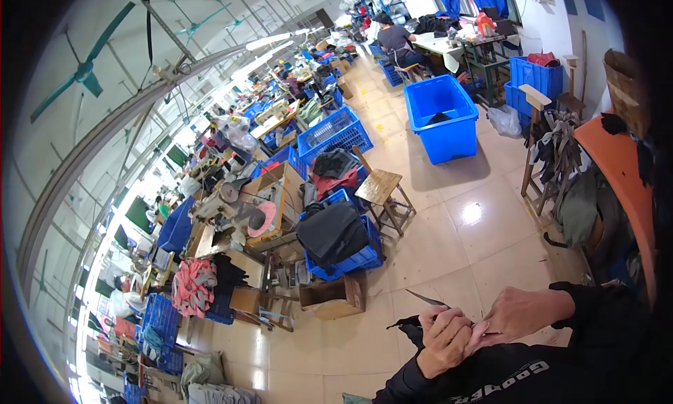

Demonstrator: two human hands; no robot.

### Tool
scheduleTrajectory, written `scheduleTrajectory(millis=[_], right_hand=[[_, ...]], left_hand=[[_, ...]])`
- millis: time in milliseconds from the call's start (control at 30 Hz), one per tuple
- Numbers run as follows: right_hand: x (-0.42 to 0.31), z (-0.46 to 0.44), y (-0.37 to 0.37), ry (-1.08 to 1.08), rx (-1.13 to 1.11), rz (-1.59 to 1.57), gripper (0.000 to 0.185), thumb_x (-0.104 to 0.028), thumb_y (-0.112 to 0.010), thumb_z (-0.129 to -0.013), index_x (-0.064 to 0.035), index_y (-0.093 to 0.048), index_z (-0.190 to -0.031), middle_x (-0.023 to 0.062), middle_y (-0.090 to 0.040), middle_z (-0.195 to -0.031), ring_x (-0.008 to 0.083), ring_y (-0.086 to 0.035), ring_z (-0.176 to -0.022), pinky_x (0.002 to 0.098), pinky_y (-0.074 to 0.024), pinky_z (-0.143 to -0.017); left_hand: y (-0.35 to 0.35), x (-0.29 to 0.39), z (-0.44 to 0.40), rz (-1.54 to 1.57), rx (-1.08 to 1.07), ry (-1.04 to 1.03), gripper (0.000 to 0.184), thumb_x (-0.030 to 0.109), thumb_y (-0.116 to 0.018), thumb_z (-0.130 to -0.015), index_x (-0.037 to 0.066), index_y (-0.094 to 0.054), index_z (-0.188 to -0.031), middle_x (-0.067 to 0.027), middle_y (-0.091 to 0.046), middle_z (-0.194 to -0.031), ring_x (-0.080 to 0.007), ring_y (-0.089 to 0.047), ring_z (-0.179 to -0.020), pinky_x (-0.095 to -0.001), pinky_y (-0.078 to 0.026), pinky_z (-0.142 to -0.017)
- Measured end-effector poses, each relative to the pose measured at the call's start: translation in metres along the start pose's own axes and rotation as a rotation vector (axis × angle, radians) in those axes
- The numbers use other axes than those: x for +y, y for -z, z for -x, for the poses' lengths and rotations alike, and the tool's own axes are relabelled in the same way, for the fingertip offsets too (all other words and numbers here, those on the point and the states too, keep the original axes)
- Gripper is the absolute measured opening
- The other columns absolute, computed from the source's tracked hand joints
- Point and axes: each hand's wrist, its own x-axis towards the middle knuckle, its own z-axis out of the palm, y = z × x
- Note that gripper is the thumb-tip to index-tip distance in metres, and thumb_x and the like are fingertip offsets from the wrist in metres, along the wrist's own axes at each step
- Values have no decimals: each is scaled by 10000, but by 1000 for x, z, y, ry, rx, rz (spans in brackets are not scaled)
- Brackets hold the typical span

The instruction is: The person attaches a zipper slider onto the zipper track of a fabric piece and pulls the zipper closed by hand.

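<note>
Both hands are together at the lower right, in front of the dark sweater with white lettering. My left hand (445, 342) is closed, and a piece of black cloth (409, 327) sticks out on its far side. A thin, dark, pointed strip (426, 299) also juts out past its fingers; whether it is cloth or a blade cannot be made out. My right hand (524, 311) is closed close against the left one. What lies between its fingers is hidden.
A large blue tub (452, 141) stands ahead on the tiled floor, near a wooden stool (380, 188). Left of it are a crate of black cloth (333, 236), a cardboard box (336, 302) and sewing tables. An orange board (620, 176) is at right. A person (396, 43) sits farther off.
</note>
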Motion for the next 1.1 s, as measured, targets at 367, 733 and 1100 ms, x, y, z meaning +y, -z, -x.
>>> scheduleTrajectory(millis=[367, 733, 1100], right_hand=[[1, 3, 7, 111, -3, 68, 138, -190, -556, -917, -56, -552, -946, 98, -588, -702, 253, -639, -681, 337, -486, -536], [-11, 2, 6, 168, -120, 167, 144, -143, -525, -882, -77, -565, -1003, 63, -623, -787, 214, -663, -785, 308, -540, -632], [-17, 10, -11, 199, -60, 90, 182, -131, -506, -891, -104, -580, -1055, 46, -622, -772, 196, -661, -754, 306, -546, -564]], left_hand=[[31, 1, -22, 105, -372, -105, 266, 298, -736, -761, 66, -608, -777, -30, -544, -774, -213, -570, -969, -496, -322, -1033], [52, -2, -21, 223, -749, -138, 166, 205, -670, -846, 55, -608, -810, -50, -533, -818, -233, -505, -1000, -502, -297, -1069], [54, -3, -17, 428, -795, -139, 123, 155, -646, -849, 60, -589, -795, -51, -522, -811, -248, -499, -975, -508, -300, -1046]])
